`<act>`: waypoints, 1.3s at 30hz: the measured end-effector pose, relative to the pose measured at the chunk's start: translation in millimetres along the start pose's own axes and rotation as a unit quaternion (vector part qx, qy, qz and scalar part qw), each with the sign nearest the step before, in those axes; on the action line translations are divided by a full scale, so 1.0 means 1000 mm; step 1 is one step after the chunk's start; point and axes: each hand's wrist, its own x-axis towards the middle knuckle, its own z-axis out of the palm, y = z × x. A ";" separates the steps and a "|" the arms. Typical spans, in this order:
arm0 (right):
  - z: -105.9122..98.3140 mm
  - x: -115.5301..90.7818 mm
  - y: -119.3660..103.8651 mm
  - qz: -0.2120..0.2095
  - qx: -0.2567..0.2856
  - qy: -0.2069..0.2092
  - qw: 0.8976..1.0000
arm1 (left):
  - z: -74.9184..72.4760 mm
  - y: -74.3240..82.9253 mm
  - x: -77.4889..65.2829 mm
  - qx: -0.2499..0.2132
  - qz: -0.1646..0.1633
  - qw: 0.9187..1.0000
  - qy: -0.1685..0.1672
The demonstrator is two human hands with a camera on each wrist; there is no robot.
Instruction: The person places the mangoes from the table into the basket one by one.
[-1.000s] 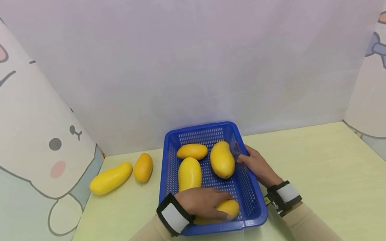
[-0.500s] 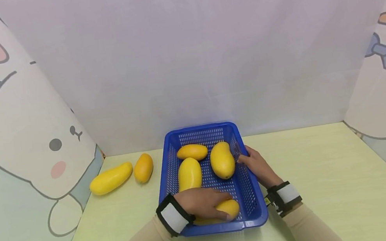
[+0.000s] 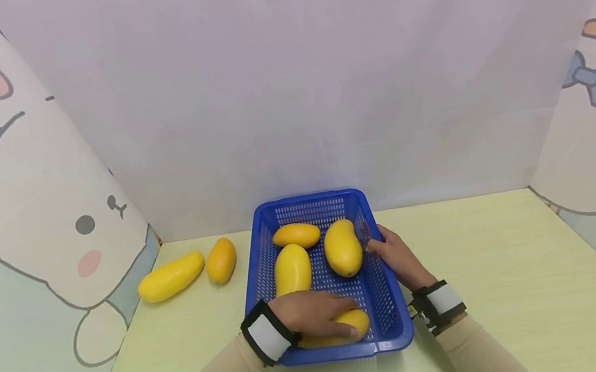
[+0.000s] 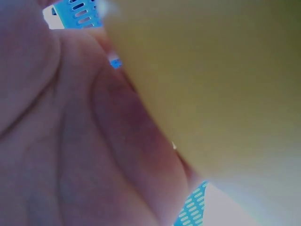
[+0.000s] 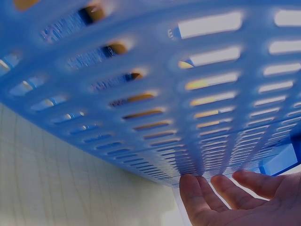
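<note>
My left hand (image 3: 314,313) reaches into the front of the blue plastic basket (image 3: 396,340), its fingers and thumb round a yellow mango (image 3: 359,321). Much of that mango is hidden under the hand. Up close in the left wrist view, the mango (image 4: 211,84) is a blurred yellow mass beside the palm (image 4: 75,122). My right hand (image 3: 401,259) grips the basket's right rim, thumb over the top. From the right wrist, its fingertips (image 5: 189,186) touch the outside of the slotted wall (image 5: 160,56). Three more mangoes share the basket: one small orange-yellow (image 3: 296,236), two larger yellow, one on the right (image 3: 343,248) and one on the left (image 3: 292,267).
Left of the basket, a long yellow mango (image 3: 171,277) and a smaller orange one (image 3: 221,261) lie on the pale table (image 3: 503,273). A white back wall (image 3: 300,101) rises just behind the basket. Side panels with cartoon animals (image 3: 42,194) border the table.
</note>
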 end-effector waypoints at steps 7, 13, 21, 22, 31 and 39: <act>-0.002 0.001 0.003 -0.003 -0.004 -0.003 1.000 | -0.001 0.000 0.001 0.012 -0.001 1.000 -0.002; 0.000 0.001 0.001 -0.005 -0.001 -0.006 1.000 | -0.001 0.000 -0.001 0.009 -0.010 1.000 -0.005; 0.001 0.000 0.000 -0.007 -0.001 -0.004 1.000 | -0.001 0.001 -0.001 0.007 -0.013 1.000 -0.005; 0.001 0.000 0.000 -0.007 -0.001 -0.004 1.000 | -0.001 0.001 -0.001 0.006 -0.014 1.000 -0.005; 0.001 0.000 -0.001 -0.006 -0.001 -0.002 1.000 | -0.003 0.002 -0.002 0.005 -0.018 1.000 -0.005; 0.002 -0.001 -0.001 -0.004 0.001 -0.003 1.000 | -0.001 0.000 -0.002 0.006 -0.016 1.000 -0.006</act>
